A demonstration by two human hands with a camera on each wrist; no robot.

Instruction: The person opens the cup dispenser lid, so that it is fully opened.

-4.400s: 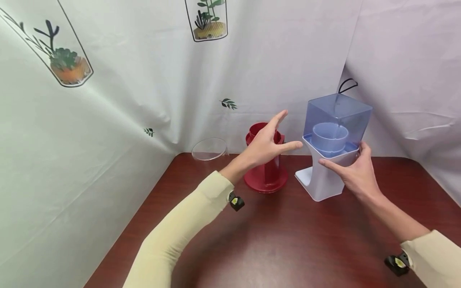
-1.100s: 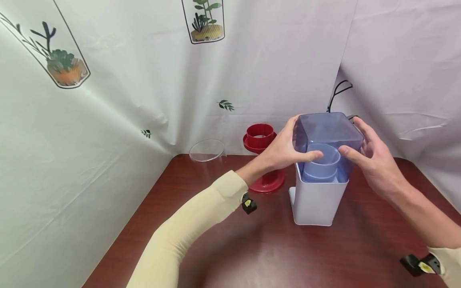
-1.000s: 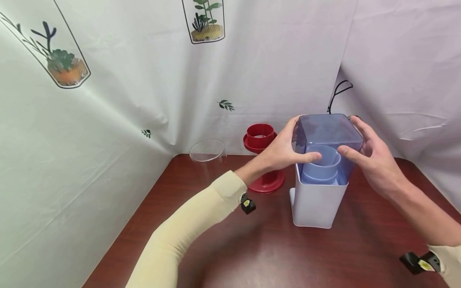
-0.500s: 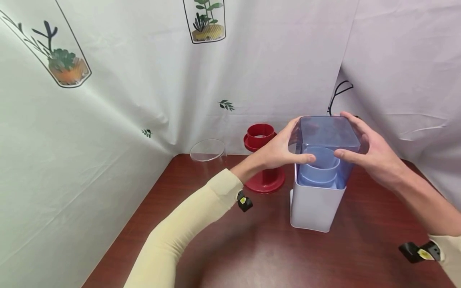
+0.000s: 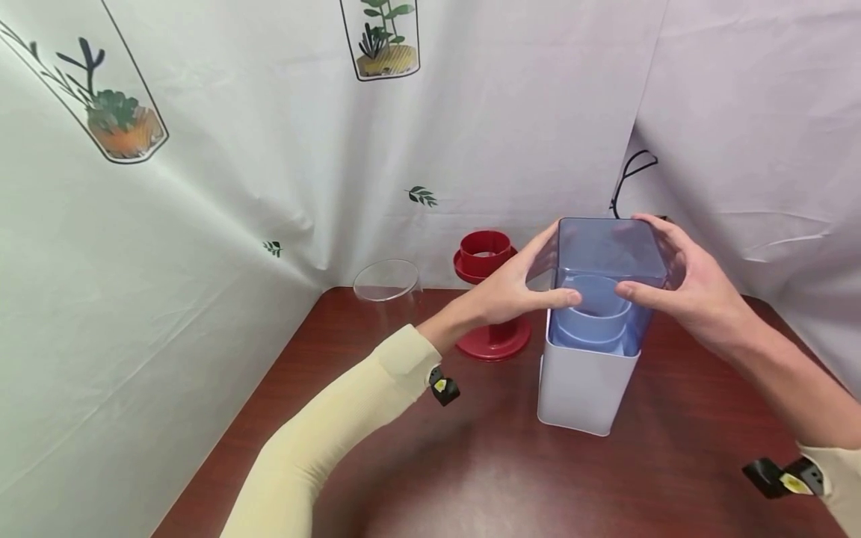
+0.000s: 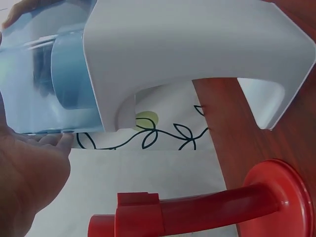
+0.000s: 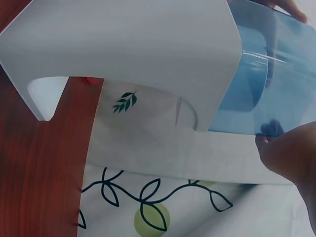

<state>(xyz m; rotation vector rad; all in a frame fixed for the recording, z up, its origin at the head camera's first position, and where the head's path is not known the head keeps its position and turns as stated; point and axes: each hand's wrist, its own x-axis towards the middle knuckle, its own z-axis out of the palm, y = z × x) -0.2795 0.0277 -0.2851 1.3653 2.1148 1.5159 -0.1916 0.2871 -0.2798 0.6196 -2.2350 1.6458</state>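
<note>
A white, C-shaped stand point(image 5: 585, 388) is on the table with its broad, smooth side facing me. On its top sits a translucent blue box-shaped cover point(image 5: 608, 243), and a blue ring point(image 5: 595, 329) shows through it. My left hand point(image 5: 507, 291) holds the cover's left side, thumb across the near face. Opposite it, my right hand point(image 5: 709, 299) grips the right side, its thumb also on the near face. In the left wrist view, fingertips of the left hand point(image 6: 37, 173) lie along the cover's edge. Some fingers of both hands are hidden behind the cover.
Behind my left hand stands a red stand point(image 5: 486, 265) with a round base and a ring on top. Farther left is a clear cylinder point(image 5: 386, 300). White patterned cloth point(image 5: 525, 112) hangs behind the brown table point(image 5: 471, 463).
The white stand has turned and come nearer to me. My left hand has moved right onto the cover, and my right hand has shifted up to it. Lately both slid slightly left.
</note>
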